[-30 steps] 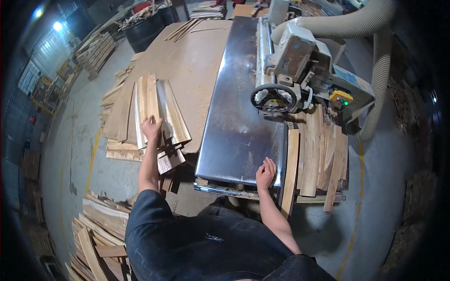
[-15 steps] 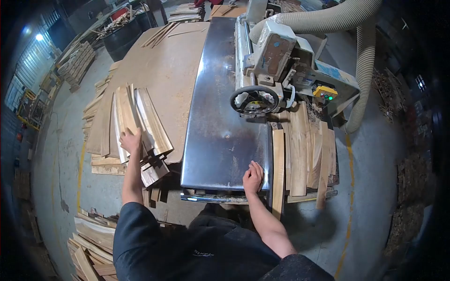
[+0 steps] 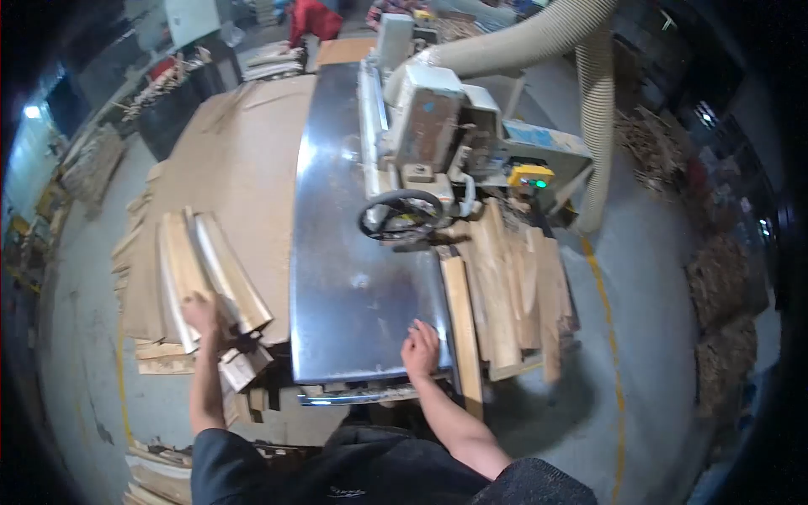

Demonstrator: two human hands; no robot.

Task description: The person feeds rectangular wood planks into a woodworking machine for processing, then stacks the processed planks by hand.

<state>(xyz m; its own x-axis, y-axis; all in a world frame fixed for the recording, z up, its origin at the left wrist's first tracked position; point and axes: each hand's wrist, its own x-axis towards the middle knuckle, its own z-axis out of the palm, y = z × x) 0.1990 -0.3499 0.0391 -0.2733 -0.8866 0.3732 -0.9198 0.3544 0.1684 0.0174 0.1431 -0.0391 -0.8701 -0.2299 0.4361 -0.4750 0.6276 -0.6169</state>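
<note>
On the left, my left hand point(image 3: 202, 311) is closed around the near end of a pale wooden board point(image 3: 185, 252), which lies among other boards on the brown panel-topped table. Beside it is another light board point(image 3: 233, 273) with a dark-edged end. My right hand point(image 3: 420, 349) is at the near right part of the shiny metal machine table point(image 3: 353, 328), with loosely bent fingers and nothing visible in them. Just right of that hand, a long narrow wooden strip point(image 3: 461, 328) lies along the table's edge.
A machine with a black handwheel point(image 3: 401, 215) stands over the metal table, and a thick ribbed hose point(image 3: 596, 126) runs from it. More boards point(image 3: 497, 286) lie at its right. Several planks point(image 3: 160, 475) are stacked low at the left. A person in red point(image 3: 313, 21) is at the far end.
The whole view has shifted, so the tables and machine appear lower and further left. My left hand stays at the board's end; the right hand's fingers look more bent.
</note>
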